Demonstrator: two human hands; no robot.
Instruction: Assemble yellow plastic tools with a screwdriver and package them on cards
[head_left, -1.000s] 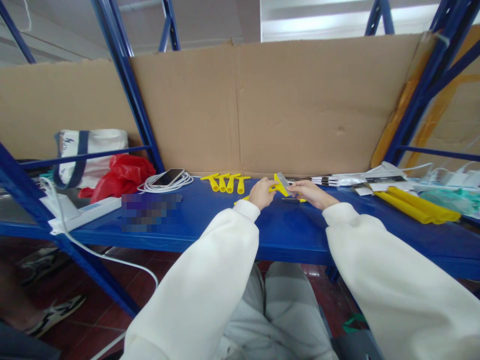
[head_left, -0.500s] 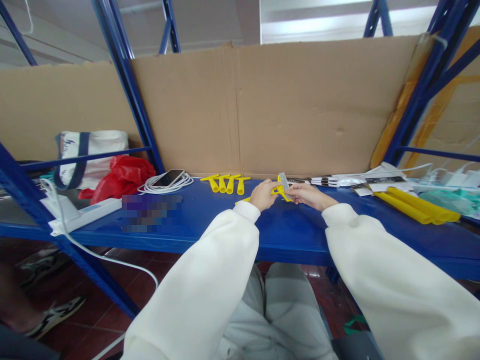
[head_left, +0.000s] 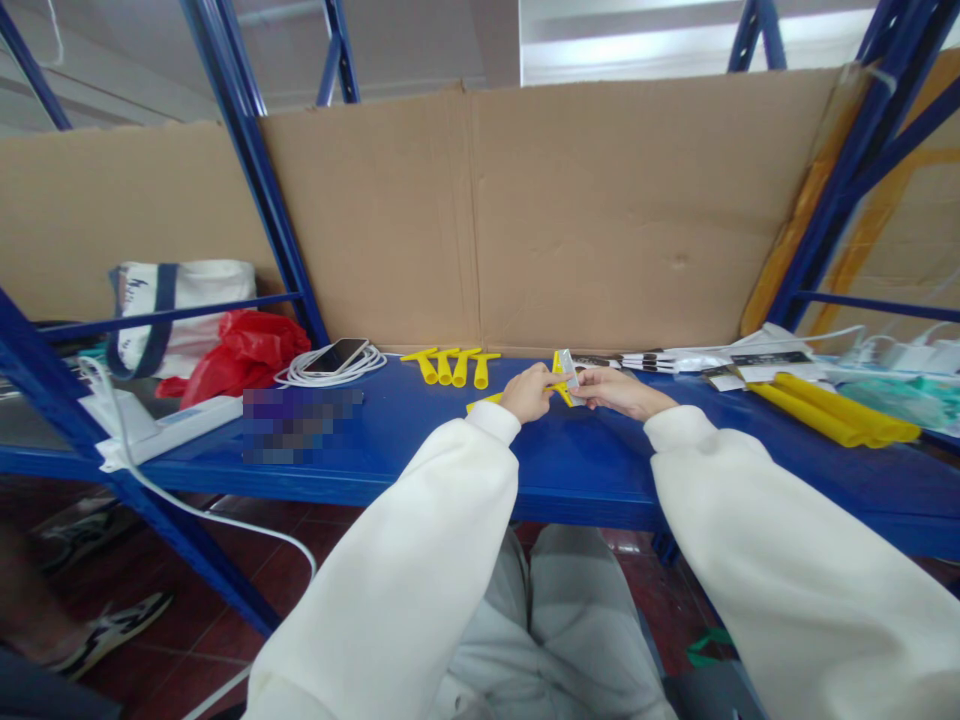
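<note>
My left hand is closed around a yellow T-shaped scraper handle, whose tube end sticks out below the wrist side. The yellow cross head of this piece shows between my hands. My right hand pinches a thin, flat silver-grey strip, which looks like a blade, against that head. Whether the strip is seated in the head I cannot tell. Several like yellow T-shaped handles lie in a row on the blue shelf, left of my left hand.
Yellow tubes and flat black-and-white packets lie to the right. On the left are a phone on a coiled white cable, a red plastic bag and a white box. Cardboard walls off the back.
The yellow head and grey strip have turned slightly between my fingers, so the strip now faces me more and stands more upright. Both forearms have stayed put.
</note>
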